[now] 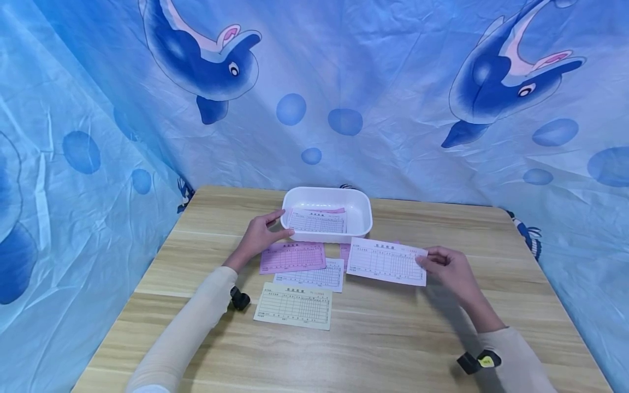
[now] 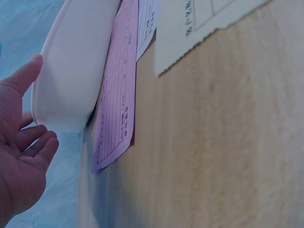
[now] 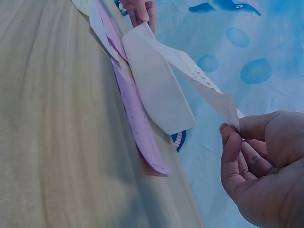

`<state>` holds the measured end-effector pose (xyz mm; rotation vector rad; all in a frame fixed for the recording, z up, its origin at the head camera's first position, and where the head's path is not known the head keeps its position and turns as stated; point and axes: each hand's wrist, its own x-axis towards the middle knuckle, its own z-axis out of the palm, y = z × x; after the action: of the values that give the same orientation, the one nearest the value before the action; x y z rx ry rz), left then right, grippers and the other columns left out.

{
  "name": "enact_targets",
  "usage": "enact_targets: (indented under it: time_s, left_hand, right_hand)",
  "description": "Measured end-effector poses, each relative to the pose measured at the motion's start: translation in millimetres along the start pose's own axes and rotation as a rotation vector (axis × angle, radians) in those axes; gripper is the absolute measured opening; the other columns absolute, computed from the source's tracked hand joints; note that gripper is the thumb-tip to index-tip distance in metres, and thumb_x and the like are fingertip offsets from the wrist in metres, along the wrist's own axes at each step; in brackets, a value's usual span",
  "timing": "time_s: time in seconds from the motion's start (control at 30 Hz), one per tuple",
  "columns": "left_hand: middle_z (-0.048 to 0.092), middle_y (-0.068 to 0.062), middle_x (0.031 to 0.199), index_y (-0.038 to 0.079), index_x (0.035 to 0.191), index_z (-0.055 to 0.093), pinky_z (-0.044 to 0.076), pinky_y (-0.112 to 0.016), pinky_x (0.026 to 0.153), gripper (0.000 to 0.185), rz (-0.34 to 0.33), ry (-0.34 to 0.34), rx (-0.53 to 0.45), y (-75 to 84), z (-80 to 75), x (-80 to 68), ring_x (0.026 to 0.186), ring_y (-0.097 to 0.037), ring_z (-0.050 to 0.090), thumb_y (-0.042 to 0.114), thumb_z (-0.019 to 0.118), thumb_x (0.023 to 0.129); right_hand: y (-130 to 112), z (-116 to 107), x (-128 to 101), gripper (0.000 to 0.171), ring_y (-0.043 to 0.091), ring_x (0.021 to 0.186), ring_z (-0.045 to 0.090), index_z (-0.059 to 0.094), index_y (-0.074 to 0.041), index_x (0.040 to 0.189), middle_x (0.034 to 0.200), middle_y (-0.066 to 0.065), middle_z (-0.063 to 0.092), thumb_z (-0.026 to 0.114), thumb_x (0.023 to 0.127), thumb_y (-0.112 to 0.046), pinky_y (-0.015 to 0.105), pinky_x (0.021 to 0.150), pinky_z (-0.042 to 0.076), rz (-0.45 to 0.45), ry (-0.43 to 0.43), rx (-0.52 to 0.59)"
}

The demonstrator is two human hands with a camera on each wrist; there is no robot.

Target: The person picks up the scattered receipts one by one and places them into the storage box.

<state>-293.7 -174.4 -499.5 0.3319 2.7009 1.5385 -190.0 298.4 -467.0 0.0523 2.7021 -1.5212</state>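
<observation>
A white plastic tray (image 1: pixel 361 215) stands at the far middle of the table, with a white form slip (image 1: pixel 316 222) over a pink one inside. My left hand (image 1: pixel 257 237) holds the tray's left corner, thumb on the front side and fingers at the end wall. My right hand (image 1: pixel 449 270) pinches the right edge of another white form slip (image 1: pixel 385 262), raised in front of the tray and tilted. Behind that slip, a pink slip (image 3: pixel 133 107) lies partly hidden on the table, its end curling up in the right wrist view.
Left of the middle, a pink slip (image 1: pixel 294 257) overlaps a white slip (image 1: pixel 319 275), and a pale yellow slip (image 1: pixel 293 307) lies nearest me. The wooden table (image 1: pixel 383 344) backs onto a blue dolphin-print cloth (image 1: pixel 388 158).
</observation>
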Motion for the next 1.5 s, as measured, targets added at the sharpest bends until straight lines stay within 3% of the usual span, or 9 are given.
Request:
enact_targets:
  time_s: [0.8,1.0,1.17,1.5]
  left_hand:
    - [0.054,-0.016,0.149,0.004,0.145,0.054,0.041,-0.049,0.118,0.079,0.019,0.009,-0.045,-2.3,2.5,0.2,0.139,-0.039,0.050,0.040,0.085,0.083]
    - [0.053,-0.017,0.150,0.001,0.146,0.053,0.041,-0.048,0.119,0.080,0.033,0.013,-0.063,-3.2,4.0,1.2,0.140,-0.038,0.049,0.040,0.085,0.084]
    - [0.053,-0.016,0.150,0.002,0.146,0.054,0.040,-0.049,0.119,0.079,0.034,0.016,-0.072,-2.6,3.9,0.1,0.140,-0.038,0.048,0.040,0.085,0.084]
    - [0.053,-0.013,0.151,0.005,0.143,0.057,0.041,-0.048,0.119,0.074,0.026,0.016,-0.058,-0.9,3.8,-2.2,0.140,-0.035,0.049,0.040,0.084,0.085]
  right_hand:
    - [-7,1,6,0.040,0.009,0.087,0.065,0.069,0.002,0.118,0.102,0.008,0.072,0.074,0.096,-0.031,0.028,0.075,0.062,-0.017,0.020,0.047]
    - [-20,-6,11,0.041,0.007,0.086,0.066,0.069,0.002,0.120,0.105,0.012,0.072,0.072,0.097,-0.032,0.025,0.074,0.062,-0.050,0.032,0.007]
    - [-36,-12,21,0.043,0.005,0.085,0.068,0.067,0.006,0.121,0.105,0.013,0.073,0.073,0.097,-0.029,0.021,0.074,0.062,-0.084,0.033,0.046]
    - [-67,-12,50,0.049,0.006,0.090,0.070,0.064,0.003,0.126,0.109,0.008,0.072,0.074,0.095,-0.034,0.022,0.082,0.062,-0.062,-0.006,0.106]
